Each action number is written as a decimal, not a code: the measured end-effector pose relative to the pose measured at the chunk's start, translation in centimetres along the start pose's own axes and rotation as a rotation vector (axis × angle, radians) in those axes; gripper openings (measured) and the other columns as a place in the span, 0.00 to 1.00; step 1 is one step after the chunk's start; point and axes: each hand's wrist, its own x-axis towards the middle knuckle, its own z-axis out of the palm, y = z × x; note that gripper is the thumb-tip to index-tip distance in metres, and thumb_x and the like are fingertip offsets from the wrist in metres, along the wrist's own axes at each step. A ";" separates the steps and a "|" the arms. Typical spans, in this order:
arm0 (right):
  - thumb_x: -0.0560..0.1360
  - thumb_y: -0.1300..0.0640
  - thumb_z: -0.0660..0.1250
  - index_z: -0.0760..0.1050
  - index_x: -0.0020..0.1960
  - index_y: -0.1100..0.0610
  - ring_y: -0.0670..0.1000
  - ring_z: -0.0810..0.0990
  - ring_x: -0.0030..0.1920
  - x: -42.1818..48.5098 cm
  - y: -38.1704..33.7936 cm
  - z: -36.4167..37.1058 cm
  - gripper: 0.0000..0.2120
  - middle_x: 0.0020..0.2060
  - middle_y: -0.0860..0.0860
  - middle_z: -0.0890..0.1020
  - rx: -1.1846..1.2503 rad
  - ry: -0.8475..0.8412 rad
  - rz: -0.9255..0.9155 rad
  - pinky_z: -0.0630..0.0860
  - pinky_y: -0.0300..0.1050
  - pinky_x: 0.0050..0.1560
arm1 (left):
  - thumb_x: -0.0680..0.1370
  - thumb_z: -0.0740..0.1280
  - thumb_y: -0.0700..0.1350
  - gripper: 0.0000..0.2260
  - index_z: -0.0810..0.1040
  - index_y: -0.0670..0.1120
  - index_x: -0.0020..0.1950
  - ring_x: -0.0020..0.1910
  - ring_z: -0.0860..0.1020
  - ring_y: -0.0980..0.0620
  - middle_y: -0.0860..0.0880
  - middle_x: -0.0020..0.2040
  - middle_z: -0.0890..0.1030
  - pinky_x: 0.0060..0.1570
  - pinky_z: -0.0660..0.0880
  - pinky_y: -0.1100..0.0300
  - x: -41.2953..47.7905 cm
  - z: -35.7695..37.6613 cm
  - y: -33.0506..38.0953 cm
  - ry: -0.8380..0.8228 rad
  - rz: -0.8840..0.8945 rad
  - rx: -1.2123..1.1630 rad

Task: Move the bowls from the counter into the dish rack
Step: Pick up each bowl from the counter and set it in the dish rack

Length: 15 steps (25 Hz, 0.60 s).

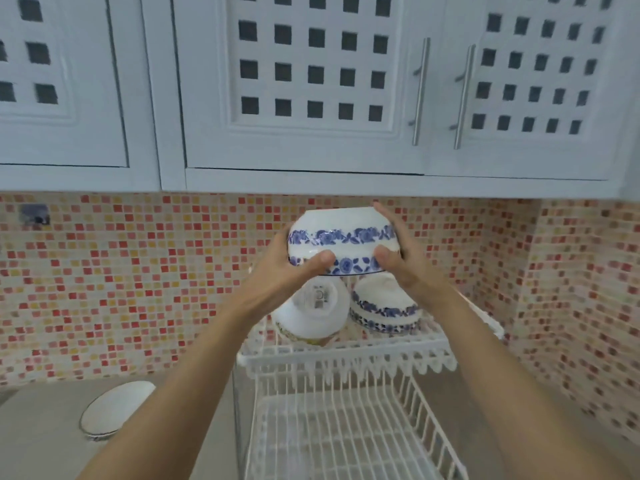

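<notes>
We hold the blue-banded bowl (341, 240) upside down, left hand (294, 268) and right hand (398, 261) each with a grip pressed on opposite sides, directly above the dish rack (346, 355) (upper tier). It already holds a white bowl (313, 315) and a patterned bowl (384, 306); another bowl (116, 408) waits on the counter (41, 438).

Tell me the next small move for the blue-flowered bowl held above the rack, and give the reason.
Probably lower it onto the top shelf, toward the front. Both hands, left hand and right hand, hold the upturned bowl in the air above the white bowl and the blue-patterned bowl, which fill the back of that shelf; the wire in front of them looks bare.
</notes>
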 end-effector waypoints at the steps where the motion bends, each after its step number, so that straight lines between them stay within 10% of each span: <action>1: 0.58 0.29 0.70 0.59 0.70 0.38 0.43 0.77 0.61 0.2 0.6 -1.9 0.44 0.62 0.37 0.73 -0.009 -0.019 0.009 0.79 0.45 0.57 | 0.59 0.71 0.71 0.42 0.65 0.56 0.67 0.54 0.81 0.62 0.57 0.58 0.78 0.51 0.78 0.67 1.2 1.6 0.3 -0.020 -0.003 -0.009; 4: 0.56 0.31 0.73 0.57 0.71 0.39 0.36 0.76 0.60 1.2 2.3 -6.8 0.48 0.64 0.36 0.69 -0.043 -0.103 0.041 0.77 0.37 0.54 | 0.72 0.73 0.47 0.23 0.66 0.59 0.61 0.42 0.81 0.71 0.60 0.51 0.77 0.35 0.75 0.77 4.0 4.9 1.2 -0.060 -0.003 -0.010; 10: 0.58 0.43 0.76 0.55 0.71 0.36 0.49 0.69 0.69 2.6 6.7 -13.4 0.47 0.68 0.40 0.64 -0.226 -0.297 0.172 0.74 0.48 0.65 | 0.63 0.77 0.60 0.36 0.66 0.59 0.67 0.57 0.78 0.57 0.59 0.60 0.77 0.55 0.78 0.57 9.4 8.2 0.2 -0.248 -0.105 0.337; 15: 0.60 0.47 0.80 0.52 0.74 0.42 0.43 0.65 0.68 2.8 10.4 -14.7 0.52 0.67 0.36 0.64 -0.383 -0.395 0.231 0.68 0.39 0.64 | 0.61 0.78 0.62 0.49 0.56 0.54 0.75 0.65 0.73 0.49 0.54 0.67 0.72 0.65 0.72 0.51 11.9 10.8 -0.7 -0.322 -0.164 0.704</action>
